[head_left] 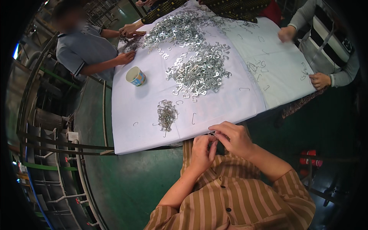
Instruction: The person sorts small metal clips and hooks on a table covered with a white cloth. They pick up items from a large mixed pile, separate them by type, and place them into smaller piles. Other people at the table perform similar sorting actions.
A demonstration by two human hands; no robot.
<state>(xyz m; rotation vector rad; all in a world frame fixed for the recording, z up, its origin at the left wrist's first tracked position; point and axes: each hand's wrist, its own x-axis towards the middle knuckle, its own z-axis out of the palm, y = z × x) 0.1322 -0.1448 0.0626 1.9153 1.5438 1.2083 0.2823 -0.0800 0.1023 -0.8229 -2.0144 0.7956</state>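
A small metal piece point(211, 133) is pinched between the fingertips of the left hand point(203, 152) and the right hand point(234, 138), both closed on it at the near edge of a white-covered table point(142, 134); its shape is mostly hidden by the fingers; just beyond the grip, 1 bent wire point(193, 119) is seen; farther left, a pile of wire hooks point(167, 116) is gathered; beyond these, 2 heaps of silvery clips point(201, 69) are spread, with 1 cup point(139, 79) placed to their left.
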